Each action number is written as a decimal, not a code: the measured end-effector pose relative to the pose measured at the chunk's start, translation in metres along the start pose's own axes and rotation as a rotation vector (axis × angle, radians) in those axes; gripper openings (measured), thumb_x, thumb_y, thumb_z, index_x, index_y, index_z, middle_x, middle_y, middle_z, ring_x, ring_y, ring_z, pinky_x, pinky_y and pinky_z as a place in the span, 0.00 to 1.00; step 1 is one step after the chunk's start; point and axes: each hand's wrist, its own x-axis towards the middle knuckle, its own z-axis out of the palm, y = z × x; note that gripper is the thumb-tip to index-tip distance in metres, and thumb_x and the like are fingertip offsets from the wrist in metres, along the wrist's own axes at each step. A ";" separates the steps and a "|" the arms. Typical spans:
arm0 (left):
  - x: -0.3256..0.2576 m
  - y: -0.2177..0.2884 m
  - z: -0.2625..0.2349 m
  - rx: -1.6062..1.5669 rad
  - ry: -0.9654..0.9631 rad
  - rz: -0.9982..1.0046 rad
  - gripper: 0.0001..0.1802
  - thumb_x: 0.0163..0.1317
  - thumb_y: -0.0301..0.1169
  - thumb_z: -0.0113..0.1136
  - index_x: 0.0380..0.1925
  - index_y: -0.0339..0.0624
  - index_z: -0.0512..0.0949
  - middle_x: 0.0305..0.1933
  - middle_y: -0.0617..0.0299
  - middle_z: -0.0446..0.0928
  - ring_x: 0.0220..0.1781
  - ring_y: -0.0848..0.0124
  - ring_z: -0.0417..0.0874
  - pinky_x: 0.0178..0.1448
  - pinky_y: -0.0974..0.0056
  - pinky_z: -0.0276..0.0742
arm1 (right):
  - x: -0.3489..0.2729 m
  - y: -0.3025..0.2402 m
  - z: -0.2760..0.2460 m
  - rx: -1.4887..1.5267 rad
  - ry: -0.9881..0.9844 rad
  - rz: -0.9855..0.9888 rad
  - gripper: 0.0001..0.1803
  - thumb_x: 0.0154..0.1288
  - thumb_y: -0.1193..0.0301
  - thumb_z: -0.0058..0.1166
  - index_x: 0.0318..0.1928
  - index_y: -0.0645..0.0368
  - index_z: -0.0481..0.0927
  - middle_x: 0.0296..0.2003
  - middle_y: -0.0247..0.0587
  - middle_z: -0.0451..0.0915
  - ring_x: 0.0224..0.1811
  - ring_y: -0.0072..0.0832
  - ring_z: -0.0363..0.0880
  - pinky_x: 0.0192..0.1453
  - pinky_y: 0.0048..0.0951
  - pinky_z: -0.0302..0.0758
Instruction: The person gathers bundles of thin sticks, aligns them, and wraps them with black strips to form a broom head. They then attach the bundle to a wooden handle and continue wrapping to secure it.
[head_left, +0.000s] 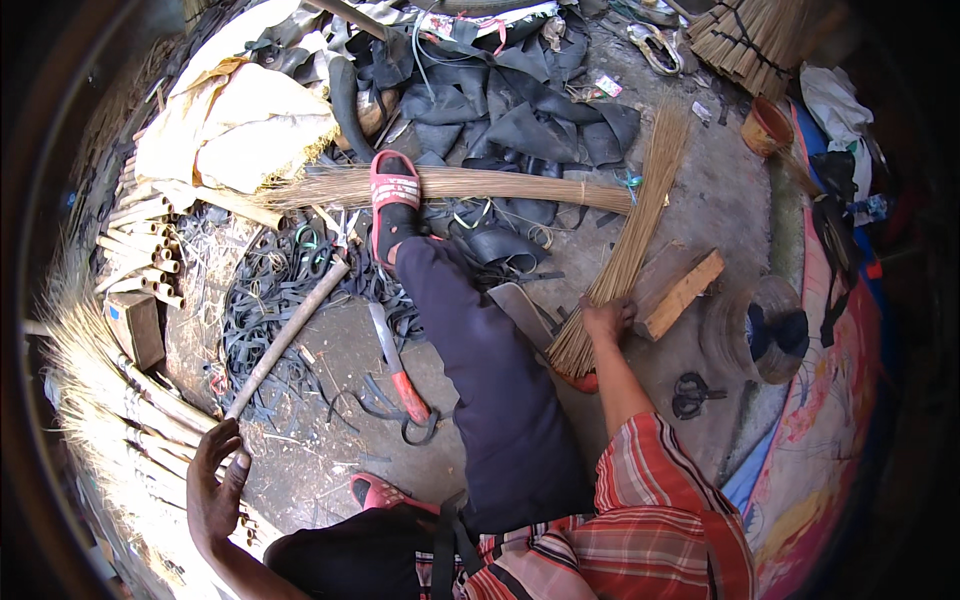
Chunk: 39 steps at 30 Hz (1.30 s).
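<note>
We note the right hand (607, 318) at the near end of a slanting stalk bundle (645, 215), fingers curled (firmness of grip unclear). At left, the left hand (215, 485) is loosely bent by a wooden stick (290, 338). Farther off, we see a sandalled foot (397, 195) on a second bundle (510, 183); scissors (690, 396) lie right, a red-handled knife (395, 362) centrally.

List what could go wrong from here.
The red-handled knife with a bare silver blade lies beside the dark-trousered leg; a careless shift might cause a cut.

The right hand, at a tan bundle of thin stems, is close to a rectangular wooden block; its knuckles could scrape.
</note>
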 end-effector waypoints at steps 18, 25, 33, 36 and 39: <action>0.038 0.007 0.015 0.188 -0.037 -0.247 0.49 0.59 0.62 0.73 0.67 0.33 0.76 0.63 0.41 0.83 0.67 0.47 0.84 0.70 0.48 0.77 | 0.118 -0.227 0.077 -0.462 -0.128 -0.916 0.36 0.63 0.65 0.70 0.71 0.52 0.74 0.66 0.48 0.72 0.75 0.47 0.67 0.76 0.57 0.67; 0.028 0.008 0.015 0.239 -0.032 -0.256 0.44 0.60 0.59 0.74 0.67 0.38 0.78 0.63 0.45 0.84 0.66 0.50 0.84 0.69 0.48 0.77 | 0.113 -0.238 0.056 -0.396 -0.138 -0.845 0.35 0.60 0.66 0.75 0.66 0.54 0.72 0.61 0.47 0.75 0.70 0.47 0.72 0.70 0.63 0.69; 0.012 0.011 0.010 0.250 -0.049 -0.271 0.42 0.62 0.56 0.74 0.66 0.38 0.78 0.63 0.46 0.83 0.66 0.50 0.85 0.69 0.50 0.78 | 0.153 -0.255 0.016 0.023 0.118 -0.928 0.30 0.61 0.68 0.72 0.61 0.57 0.72 0.53 0.54 0.80 0.61 0.55 0.79 0.61 0.61 0.75; 0.010 0.011 0.010 0.229 -0.036 -0.237 0.41 0.62 0.55 0.74 0.66 0.37 0.78 0.64 0.45 0.83 0.66 0.49 0.84 0.68 0.50 0.79 | 0.159 -0.285 -0.025 0.315 0.145 -1.025 0.25 0.66 0.66 0.67 0.59 0.61 0.73 0.50 0.61 0.82 0.55 0.62 0.81 0.58 0.55 0.78; 0.006 0.013 0.010 0.235 -0.042 -0.174 0.42 0.63 0.56 0.73 0.66 0.36 0.77 0.63 0.44 0.83 0.66 0.49 0.84 0.68 0.49 0.79 | 0.152 -0.315 -0.082 0.497 0.084 -0.963 0.23 0.68 0.64 0.65 0.56 0.63 0.75 0.46 0.60 0.84 0.51 0.60 0.84 0.56 0.51 0.79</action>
